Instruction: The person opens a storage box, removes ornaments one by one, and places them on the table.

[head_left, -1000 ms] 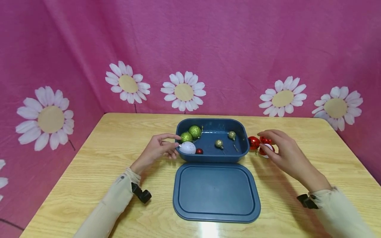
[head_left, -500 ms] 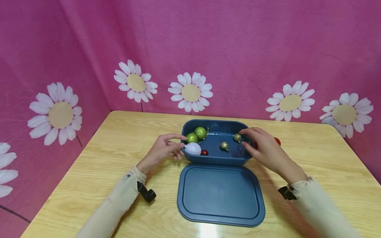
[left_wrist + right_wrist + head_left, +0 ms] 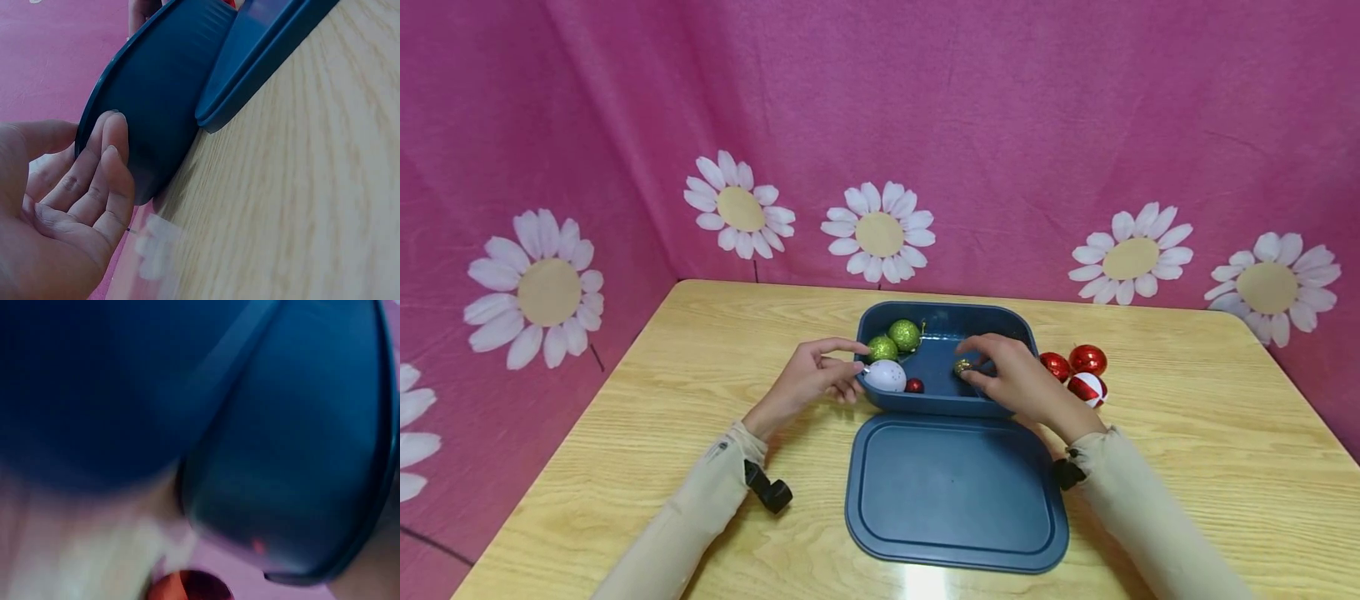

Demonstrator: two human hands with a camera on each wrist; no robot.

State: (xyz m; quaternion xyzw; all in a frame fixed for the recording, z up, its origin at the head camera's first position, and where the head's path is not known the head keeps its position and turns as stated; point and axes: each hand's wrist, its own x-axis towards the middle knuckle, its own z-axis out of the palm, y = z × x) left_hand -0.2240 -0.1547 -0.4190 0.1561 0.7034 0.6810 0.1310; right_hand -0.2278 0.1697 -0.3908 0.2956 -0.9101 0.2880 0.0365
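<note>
My left hand [image 3: 816,373] holds the left wall of a dark blue box [image 3: 943,406]; in the left wrist view its thumb is over the rim and its fingers lie against the outer wall. My right hand [image 3: 1011,375] reaches into the box, thumb and forefinger spread around a small gold glitter bauble [image 3: 962,367]. Along the box's left end sit two green glitter baubles [image 3: 905,335], a speckled white bauble [image 3: 886,376] close by the left thumb, and a tiny red bauble [image 3: 914,386]. The box's right end is partly hidden behind the right hand.
The box's flat blue lid [image 3: 955,492] lies on the wooden table [image 3: 760,321] in front of it. Right of the box are shiny red baubles [image 3: 1087,359] and a red-and-white one [image 3: 1086,388]. A pink daisy-print cloth [image 3: 1000,150] hangs behind the table.
My right hand has moved left from the red baubles, over the box's right wall, to the gold bauble inside. The left hand keeps its place on the box while the head view shifts slightly.
</note>
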